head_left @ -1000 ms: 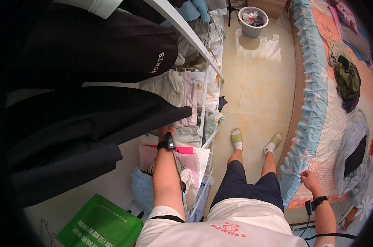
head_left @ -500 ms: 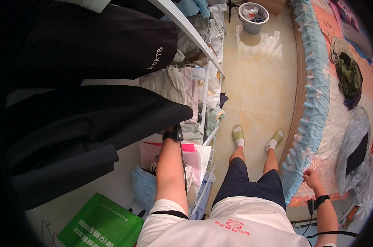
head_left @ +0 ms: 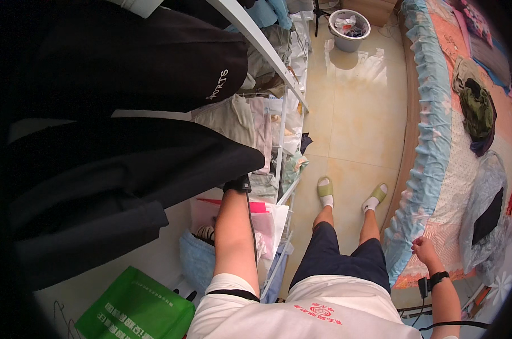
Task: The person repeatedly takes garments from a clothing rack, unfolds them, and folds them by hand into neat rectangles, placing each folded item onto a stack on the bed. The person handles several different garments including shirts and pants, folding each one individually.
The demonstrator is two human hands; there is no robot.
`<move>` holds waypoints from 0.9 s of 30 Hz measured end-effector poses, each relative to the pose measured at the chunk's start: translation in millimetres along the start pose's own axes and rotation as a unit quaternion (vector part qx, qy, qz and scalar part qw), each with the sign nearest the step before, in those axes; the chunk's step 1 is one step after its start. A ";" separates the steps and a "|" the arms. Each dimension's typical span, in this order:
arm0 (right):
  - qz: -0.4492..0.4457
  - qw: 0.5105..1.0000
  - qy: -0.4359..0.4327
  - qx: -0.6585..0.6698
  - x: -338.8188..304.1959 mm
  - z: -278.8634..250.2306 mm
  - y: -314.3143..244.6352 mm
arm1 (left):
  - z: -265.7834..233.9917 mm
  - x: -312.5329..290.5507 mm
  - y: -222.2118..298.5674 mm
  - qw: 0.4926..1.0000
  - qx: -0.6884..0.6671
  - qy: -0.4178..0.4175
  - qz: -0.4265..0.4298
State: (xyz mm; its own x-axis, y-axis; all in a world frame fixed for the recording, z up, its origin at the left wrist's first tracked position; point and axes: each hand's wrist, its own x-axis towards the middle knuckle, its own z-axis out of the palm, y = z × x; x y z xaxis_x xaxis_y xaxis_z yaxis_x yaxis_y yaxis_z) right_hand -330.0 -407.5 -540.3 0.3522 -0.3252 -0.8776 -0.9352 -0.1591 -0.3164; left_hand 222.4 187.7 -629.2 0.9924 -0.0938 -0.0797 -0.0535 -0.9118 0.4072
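My left forearm reaches up beneath a dark hanging garment (head_left: 137,158). The garment's hem covers my left hand, so its fingers and anything in them are hidden; only the black wristband (head_left: 238,184) shows below the cloth. A second black garment with white lettering (head_left: 171,68) hangs just beyond. My right hand (head_left: 425,251) is held low at my side, beside the bed's ruffled blue edge (head_left: 403,231). Its fingers are curled in, and nothing shows in them.
White metal rack (head_left: 261,45) with shelves of folded clothes (head_left: 233,118) stands ahead on the left. A green bag (head_left: 134,308) lies lower left. The bed at right bears an olive garment (head_left: 476,110) and a clear plastic bag (head_left: 476,198). A bucket (head_left: 349,31) stands far off on the tiled floor.
My left wrist sits slightly farther under the dark garment, with less of the wristband showing. The garment's lower flap has shifted a little. My right hand remains by the bed.
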 end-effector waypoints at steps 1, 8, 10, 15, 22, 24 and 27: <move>0.001 1.000 -0.001 -0.005 -0.2 0.7 0.7 | -0.5 0.6 -1.2 1.000 -0.002 0.000 0.001; 0.030 0.999 -0.004 -0.015 -4.1 2.7 -1.2 | -11.9 8.0 -13.8 1.000 -0.016 0.001 -0.002; 0.013 1.000 -0.004 -0.010 -4.4 4.0 -1.8 | -14.7 10.1 -17.0 1.000 -0.019 0.002 -0.003; -0.006 1.000 -0.011 0.002 -1.0 11.0 -4.6 | -14.6 8.5 -21.3 1.000 -0.028 0.003 -0.004; -0.140 0.967 -0.025 -0.209 34.5 54.6 -95.9 | -15.7 -7.2 -26.1 0.998 -0.056 0.010 -0.001; -0.179 0.968 -0.081 -0.155 57.4 90.9 -152.2 | -17.2 -17.1 -29.0 0.998 -0.068 0.012 0.001; -0.196 0.965 -0.170 -0.036 87.4 162.5 -246.8 | -23.9 -39.4 -31.0 0.995 -0.101 0.015 0.005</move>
State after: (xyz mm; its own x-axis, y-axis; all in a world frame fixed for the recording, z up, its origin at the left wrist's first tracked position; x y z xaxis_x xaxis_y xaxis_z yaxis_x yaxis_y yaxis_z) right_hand -74.4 -245.1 -597.4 0.6339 0.0960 -0.7674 -0.7240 -0.2753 -0.6325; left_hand 187.6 229.3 -616.9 0.9949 -0.0882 -0.0486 -0.0436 -0.8120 0.5820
